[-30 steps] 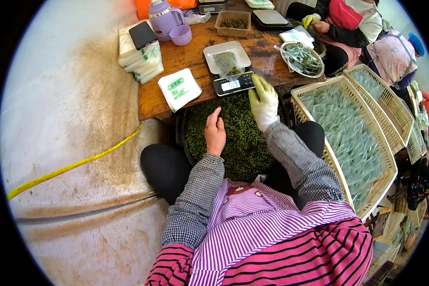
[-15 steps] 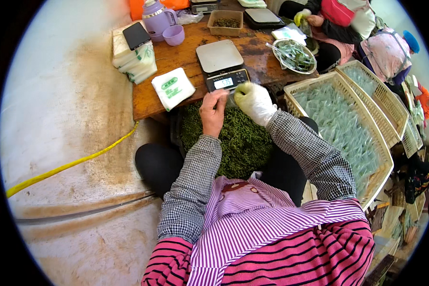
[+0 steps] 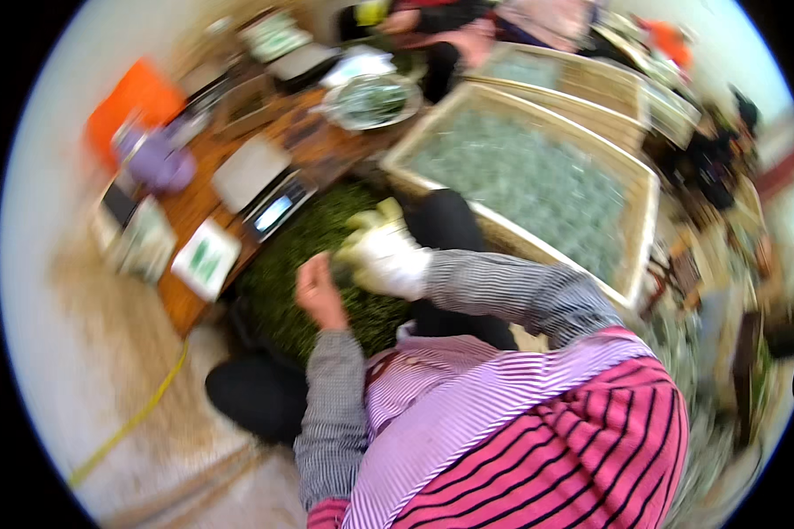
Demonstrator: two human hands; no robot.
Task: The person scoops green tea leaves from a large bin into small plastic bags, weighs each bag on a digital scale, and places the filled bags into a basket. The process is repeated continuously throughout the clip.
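My bare left hand (image 3: pixel 320 293) and my white-and-yellow gloved right hand (image 3: pixel 381 254) are close together over a dark tub filled with small green grains (image 3: pixel 278 295). Between them is a small, greenish clear plastic bag (image 3: pixel 341 268), blurred by motion. The left fingers are closed at the bag's left side; the glove curls against its right side. Beyond the hands, a digital scale (image 3: pixel 251 175) with a lit display stands on the wooden table (image 3: pixel 181 238), nothing visible on its pan. A stack of white plastic bags with green print (image 3: pixel 206 260) lies left of the scale.
To the right, a large cream plastic crate (image 3: pixel 640 238) holds many filled clear bags, with more crates (image 3: pixel 591 75) behind. The table also bears a purple jug (image 3: pixel 154 159), a plate of greens (image 3: pixel 372 101) and a second scale (image 3: pixel 304 63). Another person (image 3: pixel 432 22) sits at the back.
The view has swung right, so the table now appears further left. Both hands have come away from the scale's front edge and are nearer my body, over the tub.
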